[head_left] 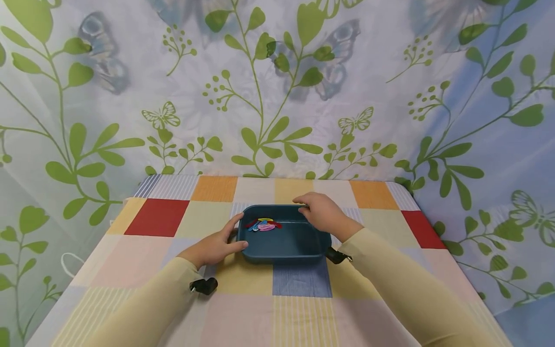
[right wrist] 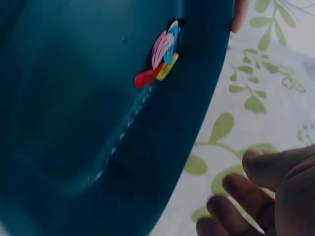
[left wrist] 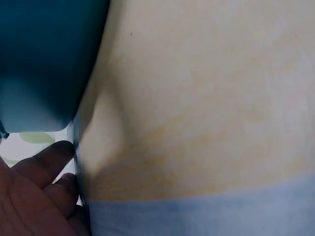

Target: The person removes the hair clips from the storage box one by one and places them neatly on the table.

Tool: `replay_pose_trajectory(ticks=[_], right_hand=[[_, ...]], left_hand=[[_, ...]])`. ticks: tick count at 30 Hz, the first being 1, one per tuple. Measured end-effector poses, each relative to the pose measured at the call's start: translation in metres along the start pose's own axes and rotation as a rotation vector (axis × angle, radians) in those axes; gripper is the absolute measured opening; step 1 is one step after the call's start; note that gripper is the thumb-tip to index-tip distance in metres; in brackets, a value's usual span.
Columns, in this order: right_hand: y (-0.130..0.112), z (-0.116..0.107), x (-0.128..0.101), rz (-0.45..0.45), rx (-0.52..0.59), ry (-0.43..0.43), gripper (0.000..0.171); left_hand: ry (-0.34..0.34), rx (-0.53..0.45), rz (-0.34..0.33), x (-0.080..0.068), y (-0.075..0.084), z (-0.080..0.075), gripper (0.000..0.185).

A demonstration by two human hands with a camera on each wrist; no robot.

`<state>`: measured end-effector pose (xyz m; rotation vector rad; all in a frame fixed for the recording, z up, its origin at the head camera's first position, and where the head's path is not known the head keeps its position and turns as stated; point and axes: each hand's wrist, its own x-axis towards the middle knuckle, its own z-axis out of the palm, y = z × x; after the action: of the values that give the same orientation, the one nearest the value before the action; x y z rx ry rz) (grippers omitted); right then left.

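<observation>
Fingers of the left hand (head_left: 215,246) lie fairly straight and apart, thumb pressed to the near left corner of the teal tray (head_left: 299,246), the other fingers reaching up along its left side. That forearm runs in from the lower left, its sleeve (head_left: 143,308) resting on the bench (head_left: 156,217). The tray sits mid-bench on the checked cloth, with a small heap of coloured clips (head_left: 263,224) in its far left part. The right hand (head_left: 320,212) arches over the far rim, fingers curled down onto the edge, wrist low beside the tray's right side.
</observation>
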<state>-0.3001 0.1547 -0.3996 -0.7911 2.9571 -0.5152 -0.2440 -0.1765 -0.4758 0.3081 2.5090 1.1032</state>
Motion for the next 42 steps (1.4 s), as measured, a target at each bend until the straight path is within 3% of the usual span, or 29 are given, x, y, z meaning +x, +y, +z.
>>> replay_pose_trajectory(ticks=[8, 14, 24, 33, 42], right_hand=[[-0.008, 0.018, 0.021, -0.046, 0.069, -0.129, 0.034], [-0.012, 0.025, 0.034, -0.073, 0.048, -0.178, 0.035], [-0.014, 0.034, 0.047, -0.048, 0.063, -0.271, 0.038], [-0.01, 0.058, 0.051, -0.048, 0.083, -0.314, 0.037], [-0.012, 0.067, 0.051, -0.051, 0.096, -0.291, 0.034]], left_hand=[[0.0, -0.003, 0.024, 0.001, -0.003, 0.001, 0.09], [-0.001, 0.0, 0.028, 0.002, -0.002, -0.001, 0.09], [0.005, -0.007, 0.011, 0.004, -0.003, 0.0, 0.09], [0.016, -0.003, 0.011, 0.003, -0.007, 0.004, 0.089], [0.026, 0.0, 0.011, 0.004, -0.005, 0.004, 0.089]])
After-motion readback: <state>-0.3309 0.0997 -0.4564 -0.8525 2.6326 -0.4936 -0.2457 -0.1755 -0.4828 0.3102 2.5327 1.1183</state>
